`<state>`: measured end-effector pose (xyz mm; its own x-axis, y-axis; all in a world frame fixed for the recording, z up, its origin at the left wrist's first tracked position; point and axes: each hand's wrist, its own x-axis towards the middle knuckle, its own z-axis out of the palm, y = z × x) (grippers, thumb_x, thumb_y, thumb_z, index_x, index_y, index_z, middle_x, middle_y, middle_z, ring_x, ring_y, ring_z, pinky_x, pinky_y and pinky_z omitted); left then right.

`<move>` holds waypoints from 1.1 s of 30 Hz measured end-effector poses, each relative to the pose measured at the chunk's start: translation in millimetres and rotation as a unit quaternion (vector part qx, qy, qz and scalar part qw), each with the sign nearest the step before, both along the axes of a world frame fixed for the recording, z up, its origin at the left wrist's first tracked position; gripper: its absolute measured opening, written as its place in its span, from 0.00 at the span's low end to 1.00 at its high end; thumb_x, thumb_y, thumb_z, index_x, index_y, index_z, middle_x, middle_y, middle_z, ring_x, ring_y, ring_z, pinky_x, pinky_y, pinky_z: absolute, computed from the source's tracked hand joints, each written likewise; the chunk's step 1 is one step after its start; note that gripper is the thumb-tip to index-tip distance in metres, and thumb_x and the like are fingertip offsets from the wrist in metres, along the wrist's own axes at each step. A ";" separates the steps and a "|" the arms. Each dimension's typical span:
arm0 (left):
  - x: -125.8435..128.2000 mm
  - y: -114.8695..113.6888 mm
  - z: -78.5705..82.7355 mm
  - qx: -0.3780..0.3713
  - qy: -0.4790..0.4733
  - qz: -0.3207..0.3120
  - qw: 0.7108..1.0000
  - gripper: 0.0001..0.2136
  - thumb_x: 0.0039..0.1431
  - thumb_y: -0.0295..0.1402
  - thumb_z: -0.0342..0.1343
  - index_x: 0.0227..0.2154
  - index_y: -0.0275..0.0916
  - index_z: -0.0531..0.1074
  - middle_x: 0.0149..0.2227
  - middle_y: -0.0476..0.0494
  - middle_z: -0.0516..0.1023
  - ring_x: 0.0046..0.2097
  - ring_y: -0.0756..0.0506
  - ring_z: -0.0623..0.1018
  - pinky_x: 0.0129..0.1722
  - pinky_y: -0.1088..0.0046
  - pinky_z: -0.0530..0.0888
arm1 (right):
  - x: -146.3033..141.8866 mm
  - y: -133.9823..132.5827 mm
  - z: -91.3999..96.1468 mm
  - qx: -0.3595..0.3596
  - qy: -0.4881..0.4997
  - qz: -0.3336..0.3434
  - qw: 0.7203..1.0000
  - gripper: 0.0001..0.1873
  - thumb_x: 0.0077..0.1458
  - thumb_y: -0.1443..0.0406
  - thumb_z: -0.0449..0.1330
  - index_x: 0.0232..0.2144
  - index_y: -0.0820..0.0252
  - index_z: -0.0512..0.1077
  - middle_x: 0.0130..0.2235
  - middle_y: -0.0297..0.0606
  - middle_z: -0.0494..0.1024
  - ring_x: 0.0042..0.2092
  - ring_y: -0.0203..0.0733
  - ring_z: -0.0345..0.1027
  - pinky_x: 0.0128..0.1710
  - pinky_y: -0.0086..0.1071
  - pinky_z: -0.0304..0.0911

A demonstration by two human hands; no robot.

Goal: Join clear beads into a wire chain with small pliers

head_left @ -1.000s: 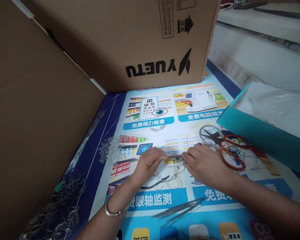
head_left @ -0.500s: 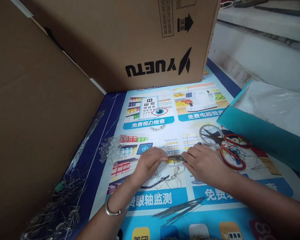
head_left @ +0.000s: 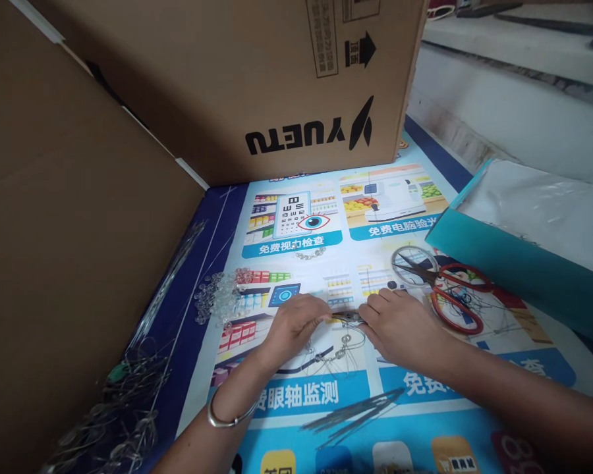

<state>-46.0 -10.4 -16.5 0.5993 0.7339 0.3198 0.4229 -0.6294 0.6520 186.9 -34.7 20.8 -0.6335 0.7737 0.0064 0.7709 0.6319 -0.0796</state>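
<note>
Clear beaded strand (head_left: pixel 346 339), sitting slightly shifted from before, inside the printed sheet's (head_left: pixel 356 263) left edge.
My right fingers (head_left: pixel 375 305) are gripping pliers (head_left: pixel 348 316); left fingers (head_left: pixel 320 308) are pinching closed at their tip, hold unclear.

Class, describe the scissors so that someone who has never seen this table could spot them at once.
Find the teal box on the right. Between it and the right hand lie the scissors, dark blades over a clear ring. Red loop handles set them apart from the ring and the tangled wires beside it.
</note>
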 end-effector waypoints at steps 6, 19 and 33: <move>0.2 0.0 -1.0 0.011 0.004 -0.004 1.000 0.05 0.58 0.27 0.52 0.35 0.39 0.71 0.35 0.45 0.78 0.40 0.48 0.75 0.41 0.69 0.68 | -1.5 -1.2 0.3 -0.002 -0.005 -0.009 1.000 0.10 0.58 0.62 0.50 0.33 0.60 0.69 0.34 0.41 0.71 0.38 0.46 0.60 0.35 0.37 0.48; 1.5 -0.2 -0.9 0.032 0.012 -0.005 0.999 0.05 0.58 0.26 0.51 0.35 0.38 0.71 0.35 0.45 0.78 0.39 0.48 0.75 0.40 0.69 0.69 | -3.5 -6.5 -2.3 -0.021 0.001 -0.036 0.999 0.10 0.58 0.63 0.49 0.34 0.61 0.68 0.34 0.42 0.71 0.38 0.46 0.61 0.32 0.36 0.48; 3.8 -0.7 0.6 0.014 0.018 -0.004 1.000 0.06 0.60 0.31 0.50 0.33 0.38 0.72 0.33 0.44 0.77 0.37 0.48 0.75 0.39 0.69 0.69 | -5.1 -8.3 -3.5 -0.013 -0.020 -0.049 0.999 0.08 0.57 0.64 0.49 0.34 0.60 0.67 0.34 0.42 0.71 0.37 0.45 0.61 0.30 0.33 0.47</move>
<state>-42.3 -11.1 -15.9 0.6162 0.7200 0.3191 0.4404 -0.6510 0.6183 181.8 -43.0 17.3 -0.5539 0.8317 -0.0382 0.8320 0.5511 -0.0637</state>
